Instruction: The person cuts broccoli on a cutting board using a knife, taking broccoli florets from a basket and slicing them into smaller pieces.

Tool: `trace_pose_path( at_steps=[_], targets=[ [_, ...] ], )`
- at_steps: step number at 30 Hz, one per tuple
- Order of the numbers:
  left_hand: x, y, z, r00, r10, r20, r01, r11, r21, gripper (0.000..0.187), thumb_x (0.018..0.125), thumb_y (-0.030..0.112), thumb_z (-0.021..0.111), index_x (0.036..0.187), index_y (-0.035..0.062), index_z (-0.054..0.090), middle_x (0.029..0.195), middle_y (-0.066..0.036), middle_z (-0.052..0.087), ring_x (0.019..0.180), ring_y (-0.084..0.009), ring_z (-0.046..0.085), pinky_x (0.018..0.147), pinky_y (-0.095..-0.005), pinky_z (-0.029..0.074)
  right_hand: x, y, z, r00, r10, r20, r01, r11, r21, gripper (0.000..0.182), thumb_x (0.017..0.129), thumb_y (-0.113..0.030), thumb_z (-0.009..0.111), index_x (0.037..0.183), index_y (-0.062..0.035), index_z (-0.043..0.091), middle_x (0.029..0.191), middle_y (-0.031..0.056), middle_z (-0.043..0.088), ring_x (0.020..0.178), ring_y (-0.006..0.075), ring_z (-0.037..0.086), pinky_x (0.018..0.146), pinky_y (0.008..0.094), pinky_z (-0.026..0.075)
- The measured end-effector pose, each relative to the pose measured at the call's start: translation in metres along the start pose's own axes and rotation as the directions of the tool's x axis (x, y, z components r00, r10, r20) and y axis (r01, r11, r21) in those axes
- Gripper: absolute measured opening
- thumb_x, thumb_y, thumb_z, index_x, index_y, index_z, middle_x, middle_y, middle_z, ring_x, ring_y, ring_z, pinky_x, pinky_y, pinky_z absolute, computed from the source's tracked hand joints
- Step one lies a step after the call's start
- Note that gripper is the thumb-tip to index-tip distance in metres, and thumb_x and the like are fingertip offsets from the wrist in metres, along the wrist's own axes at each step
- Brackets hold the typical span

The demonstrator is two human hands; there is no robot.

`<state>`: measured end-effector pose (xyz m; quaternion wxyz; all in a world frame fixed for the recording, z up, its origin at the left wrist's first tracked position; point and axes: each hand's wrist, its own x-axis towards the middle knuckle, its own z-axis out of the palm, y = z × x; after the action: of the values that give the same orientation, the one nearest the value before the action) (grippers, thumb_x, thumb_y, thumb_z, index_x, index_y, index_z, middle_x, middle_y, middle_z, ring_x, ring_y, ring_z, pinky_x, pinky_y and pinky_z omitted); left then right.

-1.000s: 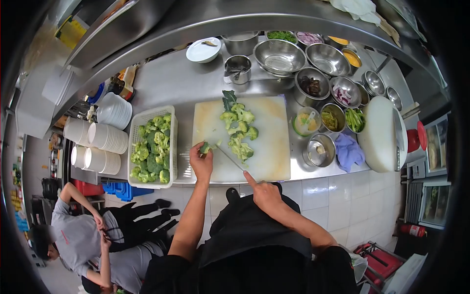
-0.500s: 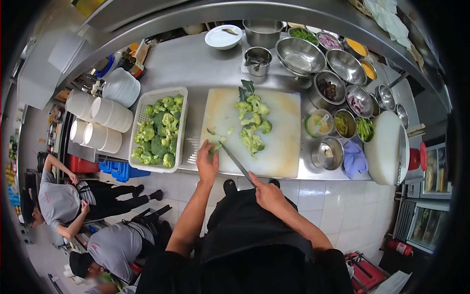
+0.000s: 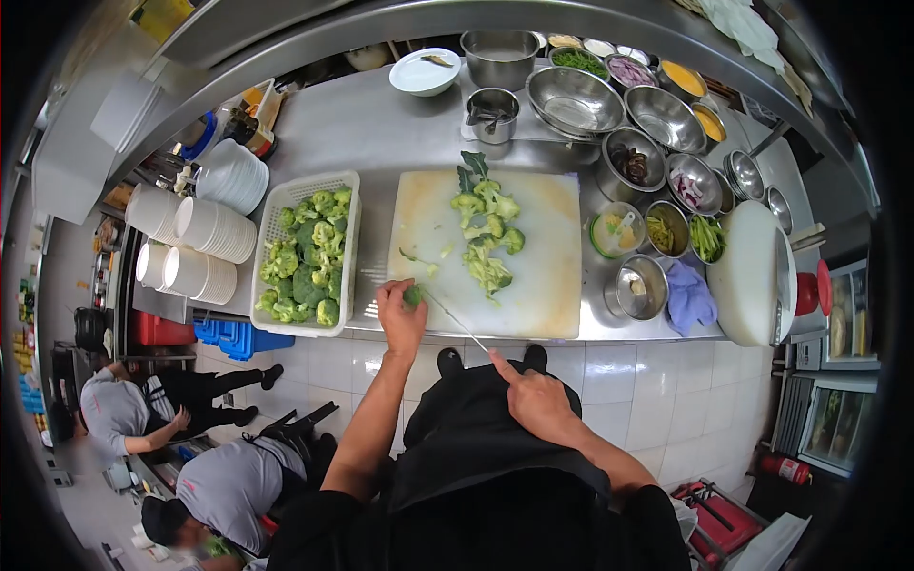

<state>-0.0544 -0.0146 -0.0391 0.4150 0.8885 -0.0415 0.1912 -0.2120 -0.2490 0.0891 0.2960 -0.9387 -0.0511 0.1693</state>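
Note:
Near the left front edge of the white cutting board [image 3: 547,285], my left hand [image 3: 401,314] is closed on a small green broccoli piece [image 3: 413,296]. My right hand [image 3: 533,398] grips a knife [image 3: 459,324], its index finger stretched along the blade's back. The blade slants up to the left over the board, its tip beside the held piece. Cut broccoli florets [image 3: 487,238] lie in a column down the middle of the board, with a dark leaf at the top. Small scraps lie to their left. A white basket [image 3: 353,247] of broccoli stands left of the board.
Metal bowls [image 3: 576,100] with several ingredients fill the right and back right. A purple cloth [image 3: 690,297] lies beside a round white board [image 3: 747,276]. Stacked white containers [image 3: 205,224] stand at the left. Two people [image 3: 233,485] are at the lower left.
The knife blade has turned edge-on and lies slightly lower. My left hand has moved slightly down and left with the broccoli piece. The person at the far left has bent lower.

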Motion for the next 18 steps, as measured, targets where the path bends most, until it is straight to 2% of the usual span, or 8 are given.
trace_pose_path(
  at_steps=[4, 8, 11, 12, 14, 15, 16, 18],
  targets=[
    [0.002, 0.003, 0.003, 0.999, 0.039, 0.003, -0.039, 0.999, 0.012, 0.035, 0.069, -0.003, 0.072, 0.103, 0.0035, 0.070, 0.104, -0.013, 0.057, 0.097, -0.0310, 0.058, 0.085, -0.0389, 0.049, 0.012, 0.004, 0.024, 0.997, -0.034, -0.074, 0.030, 0.998, -0.051, 0.067, 0.088, -0.007, 0.055, 0.151, -0.0205, 0.040, 0.078, 0.0219, 0.062, 0.062, 0.0399, 0.064, 0.060, 0.0493, 0.054],
    [0.005, 0.004, 0.000, 0.999, -0.002, 0.038, 0.002, 1.000, 0.002, 0.033, 0.069, -0.004, 0.072, 0.101, 0.0033, 0.067, 0.104, -0.015, 0.057, 0.098, -0.0319, 0.058, 0.084, -0.0391, 0.049, 0.032, 0.023, 0.047, 0.992, -0.039, -0.117, 0.026, 0.993, -0.112, 0.070, 0.086, -0.006, 0.055, 0.153, -0.0204, 0.038, 0.076, 0.0230, 0.063, 0.062, 0.0395, 0.064, 0.062, 0.0504, 0.054],
    [0.002, -0.011, -0.003, 0.999, 0.050, 0.016, -0.050, 0.999, 0.001, 0.030, 0.069, -0.005, 0.072, 0.096, 0.0027, 0.062, 0.104, -0.016, 0.058, 0.100, -0.0337, 0.058, 0.084, -0.0399, 0.049, 0.032, 0.025, 0.035, 0.998, 0.048, 0.032, -0.048, 0.999, 0.005, 0.068, 0.089, -0.009, 0.054, 0.153, -0.0243, 0.036, 0.069, 0.0238, 0.064, 0.065, 0.0408, 0.064, 0.068, 0.0512, 0.054],
    [0.000, -0.017, -0.002, 0.999, 0.041, 0.007, -0.041, 0.999, -0.019, 0.030, 0.068, -0.005, 0.072, 0.096, 0.0025, 0.062, 0.104, -0.017, 0.058, 0.101, -0.0341, 0.058, 0.084, -0.0399, 0.049, 0.030, 0.024, 0.030, 0.998, 0.046, 0.033, -0.046, 0.999, 0.002, 0.068, 0.089, -0.009, 0.054, 0.153, -0.0243, 0.036, 0.069, 0.0238, 0.064, 0.065, 0.0408, 0.064, 0.068, 0.0512, 0.054],
    [-0.003, -0.028, 0.001, 0.999, 0.046, -0.023, -0.047, 0.999, -0.027, 0.030, 0.068, -0.004, 0.073, 0.095, 0.0019, 0.061, 0.105, -0.017, 0.059, 0.099, -0.0334, 0.059, 0.081, -0.0388, 0.049, 0.027, 0.024, 0.023, 0.999, 0.027, 0.016, -0.030, 0.983, 0.183, 0.067, 0.090, -0.010, 0.052, 0.153, -0.0285, 0.036, 0.077, 0.0243, 0.066, 0.072, 0.0439, 0.065, 0.071, 0.0547, 0.054],
    [-0.002, -0.024, 0.000, 0.998, 0.052, -0.033, -0.053, 0.998, -0.021, 0.030, 0.069, -0.004, 0.073, 0.095, 0.0017, 0.061, 0.105, -0.017, 0.059, 0.098, -0.0329, 0.059, 0.080, -0.0382, 0.049, 0.028, 0.021, 0.020, 1.000, 0.024, 0.019, -0.027, 0.983, 0.181, 0.067, 0.090, -0.010, 0.052, 0.153, -0.0285, 0.036, 0.077, 0.0243, 0.066, 0.072, 0.0439, 0.065, 0.071, 0.0547, 0.054],
    [-0.001, -0.020, -0.002, 0.997, 0.058, -0.044, -0.059, 0.998, -0.014, 0.029, 0.069, -0.004, 0.073, 0.095, 0.0015, 0.061, 0.105, -0.017, 0.059, 0.097, -0.0324, 0.059, 0.079, -0.0376, 0.049, 0.029, 0.019, 0.017, 0.996, 0.054, 0.070, -0.069, 0.969, 0.236, 0.067, 0.091, -0.011, 0.052, 0.153, -0.0304, 0.035, 0.079, 0.0251, 0.066, 0.075, 0.0447, 0.065, 0.074, 0.0547, 0.053],
    [-0.001, -0.013, -0.002, 1.000, -0.027, -0.010, 0.027, 0.999, -0.034, 0.027, 0.070, -0.003, 0.073, 0.095, 0.0014, 0.062, 0.104, -0.016, 0.058, 0.094, -0.0315, 0.059, 0.076, -0.0374, 0.050, 0.033, 0.023, 0.026, 0.989, 0.080, 0.121, -0.112, 0.951, 0.288, 0.066, 0.092, -0.012, 0.051, 0.152, -0.0322, 0.035, 0.081, 0.0259, 0.066, 0.077, 0.0456, 0.065, 0.076, 0.0546, 0.053]
  ],
)
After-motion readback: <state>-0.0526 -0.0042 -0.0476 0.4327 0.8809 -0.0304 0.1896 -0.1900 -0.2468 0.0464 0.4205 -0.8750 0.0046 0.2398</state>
